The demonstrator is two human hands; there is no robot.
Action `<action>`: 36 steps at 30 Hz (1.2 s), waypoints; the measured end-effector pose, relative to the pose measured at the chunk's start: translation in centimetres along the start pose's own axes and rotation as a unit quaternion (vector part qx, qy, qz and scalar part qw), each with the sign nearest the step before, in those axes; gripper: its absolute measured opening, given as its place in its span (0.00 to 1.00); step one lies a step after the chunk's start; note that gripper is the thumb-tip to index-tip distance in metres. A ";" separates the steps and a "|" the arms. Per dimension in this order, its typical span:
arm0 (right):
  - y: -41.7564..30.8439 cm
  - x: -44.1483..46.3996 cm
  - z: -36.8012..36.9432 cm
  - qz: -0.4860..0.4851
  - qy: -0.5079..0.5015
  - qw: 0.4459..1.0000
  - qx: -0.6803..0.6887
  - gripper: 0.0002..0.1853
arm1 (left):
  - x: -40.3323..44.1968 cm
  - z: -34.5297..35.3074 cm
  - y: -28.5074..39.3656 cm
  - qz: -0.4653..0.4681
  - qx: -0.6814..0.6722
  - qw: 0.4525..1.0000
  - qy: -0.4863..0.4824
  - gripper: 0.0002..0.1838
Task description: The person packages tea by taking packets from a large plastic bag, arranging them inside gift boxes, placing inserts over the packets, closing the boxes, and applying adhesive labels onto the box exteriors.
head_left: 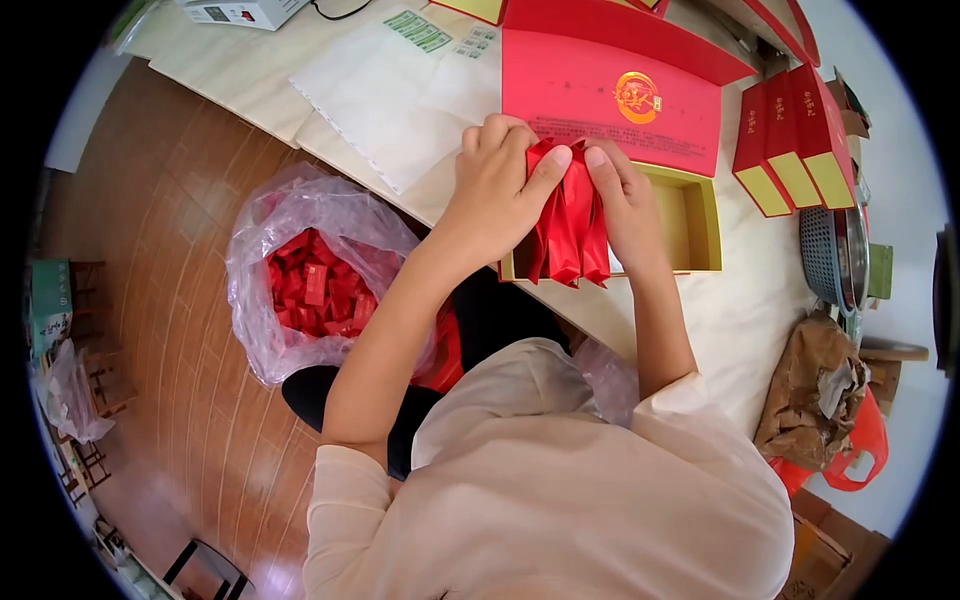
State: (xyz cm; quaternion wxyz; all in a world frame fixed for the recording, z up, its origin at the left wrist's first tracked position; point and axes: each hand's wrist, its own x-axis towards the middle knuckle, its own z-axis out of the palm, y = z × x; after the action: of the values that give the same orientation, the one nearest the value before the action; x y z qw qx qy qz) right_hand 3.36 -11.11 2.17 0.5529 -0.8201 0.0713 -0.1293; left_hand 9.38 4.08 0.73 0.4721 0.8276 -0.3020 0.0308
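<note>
Several shiny red foil packets (569, 225) stand side by side between my two hands, over the left part of a gold-lined gift box (688, 215). My left hand (497, 190) presses them from the left, its thumb along their upper part. From the right, my right hand (625, 205) closes on them, thumb near the top. Fingertips behind the packets are hidden. Behind, the box's red lid (580, 85) lies folded back, with a round gold emblem. I cannot tell whether the packets touch the box floor.
A clear plastic bag (255, 310) full of red packets stands left of my legs. White paper sheets (370, 110) lie on the table (745, 300). Closed red boxes (795, 135), a grey basket (822, 255) and crumpled brown paper (815, 390) are at the right.
</note>
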 end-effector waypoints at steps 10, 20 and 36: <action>-1.4 -1.2 1.6 0.020 0.005 0.992 -0.127 0.15 | -0.1 0.6 -1.0 0.082 -0.008 0.992 0.100 0.16; -1.9 -2.4 1.9 -0.040 0.137 0.937 -0.318 0.10 | -3.6 0.4 -1.0 0.004 -0.098 0.978 0.183 0.19; 7.0 -7.4 35.0 -0.002 -0.442 0.896 -0.036 0.07 | -28.8 -9.6 -19.7 -0.328 -0.278 0.778 0.458 0.09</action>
State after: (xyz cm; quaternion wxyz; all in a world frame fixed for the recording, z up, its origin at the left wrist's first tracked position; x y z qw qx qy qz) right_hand 6.67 19.24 -17.71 0.4976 -0.8121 -0.1776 0.2476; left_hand -1.44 32.58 -18.65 0.7460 0.5976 0.2439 0.1640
